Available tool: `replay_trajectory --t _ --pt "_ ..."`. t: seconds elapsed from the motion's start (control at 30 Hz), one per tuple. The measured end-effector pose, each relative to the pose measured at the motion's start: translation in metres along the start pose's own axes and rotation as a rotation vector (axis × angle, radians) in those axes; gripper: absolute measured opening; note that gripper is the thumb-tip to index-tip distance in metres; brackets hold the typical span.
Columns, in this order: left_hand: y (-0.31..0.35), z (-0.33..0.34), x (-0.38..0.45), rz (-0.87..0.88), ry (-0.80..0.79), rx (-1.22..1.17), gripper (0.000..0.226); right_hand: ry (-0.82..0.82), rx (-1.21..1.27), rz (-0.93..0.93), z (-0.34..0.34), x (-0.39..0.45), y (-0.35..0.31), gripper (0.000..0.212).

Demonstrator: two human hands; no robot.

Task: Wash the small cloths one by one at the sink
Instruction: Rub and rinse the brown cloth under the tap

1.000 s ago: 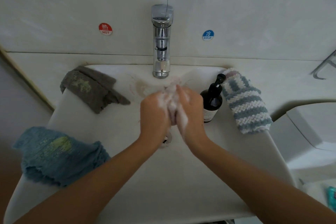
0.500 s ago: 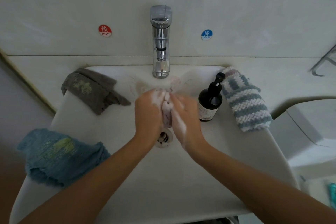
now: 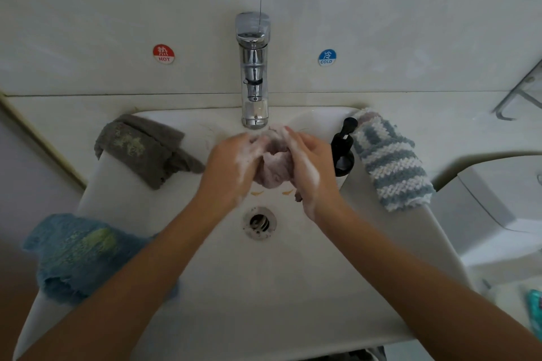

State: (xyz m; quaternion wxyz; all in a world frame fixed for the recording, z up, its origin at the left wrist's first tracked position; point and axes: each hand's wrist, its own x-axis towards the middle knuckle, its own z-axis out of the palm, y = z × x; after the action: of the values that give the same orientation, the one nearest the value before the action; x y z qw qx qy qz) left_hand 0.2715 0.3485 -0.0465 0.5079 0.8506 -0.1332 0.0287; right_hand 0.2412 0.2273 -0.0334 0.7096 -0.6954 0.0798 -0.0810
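A small pale pink soapy cloth (image 3: 274, 165) is bunched up between the two hands, above the middle of the white ceramic sink (image 3: 264, 287) and just in front of the chrome tap (image 3: 253, 73). The left hand (image 3: 231, 167) grips the cloth from its left side with curled fingers, and the right hand (image 3: 308, 164) grips it from the right side in the same way; white foam covers both hands. Below the hands, the round metal drain (image 3: 259, 223) shows in the bottom of the basin.

On the far left corner of the sink a grey cloth with pale green stains (image 3: 143, 149) hangs over the rim. On the left edge, nearer to the person, lies a blue cloth with a yellow-green stain (image 3: 79, 255). On the right edge a dark pump bottle (image 3: 342, 149) stands upright, and just beside it a blue and white striped knitted cloth (image 3: 390, 158) lies over the rim. On the tiled wall behind, a red HOT sticker (image 3: 163, 53) is left of the tap and a blue COLD sticker (image 3: 327, 57) is right of it.
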Motion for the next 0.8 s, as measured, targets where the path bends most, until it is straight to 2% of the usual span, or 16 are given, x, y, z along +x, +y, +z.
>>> replay_trajectory --t 0.07,0.17,0.33,0.5,0.7,0.8 --pt "0.003 -0.019 -0.002 -0.019 0.012 -0.094 0.027 -0.028 -0.029 -0.01 -0.006 -0.002 -0.007 0.035" --pt "0.008 -0.039 -0.006 -0.047 -0.061 -0.078 0.027 -0.133 -0.087 0.024 -0.012 -0.006 -0.013 0.041" --pt "0.011 -0.054 -0.008 -0.075 -0.181 -0.064 0.03 -0.259 -0.141 0.047 -0.016 -0.005 -0.019 0.03" --pt "0.007 -0.052 -0.007 -0.027 -0.166 -0.057 0.021 -0.372 -0.252 0.022 -0.02 -0.004 -0.019 0.031" --pt "0.001 -0.043 -0.007 0.104 -0.195 0.071 0.014 -0.273 -0.388 -0.118 -0.018 0.002 -0.005 0.041" --pt "-0.002 -0.031 -0.011 0.14 -0.157 0.129 0.029 -0.202 -0.415 -0.196 -0.017 0.001 0.0 0.042"
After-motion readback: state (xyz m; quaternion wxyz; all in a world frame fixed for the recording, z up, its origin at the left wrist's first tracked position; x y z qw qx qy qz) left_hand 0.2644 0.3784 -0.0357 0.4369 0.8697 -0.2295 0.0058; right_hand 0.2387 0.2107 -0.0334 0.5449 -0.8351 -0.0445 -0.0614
